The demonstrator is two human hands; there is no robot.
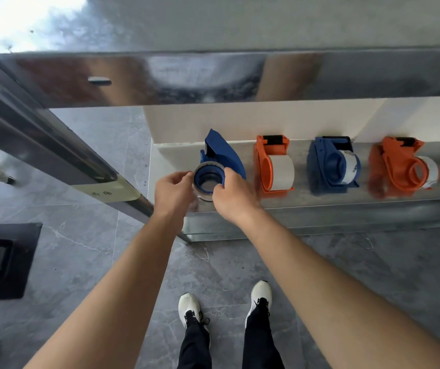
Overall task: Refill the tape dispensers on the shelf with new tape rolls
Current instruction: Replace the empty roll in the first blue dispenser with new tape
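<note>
A blue tape dispenser (220, 153) lies on its side at the left end of the metal shelf (320, 201). A clear tape roll (206, 194) sits around its blue hub. My left hand (172, 191) grips the roll's left edge. My right hand (233, 194) holds the roll and hub from the right. To the right stand an orange dispenser (273, 165), a blue dispenser (332, 165) and another orange dispenser (402, 166), each with a tape roll in it.
An upper metal shelf (213, 78) overhangs the dispensers. A slanted metal post (61, 153) runs down to the left of my hands. A white wall (267, 121) backs the shelf. A black floor mat (3, 259) lies at left on grey tiles.
</note>
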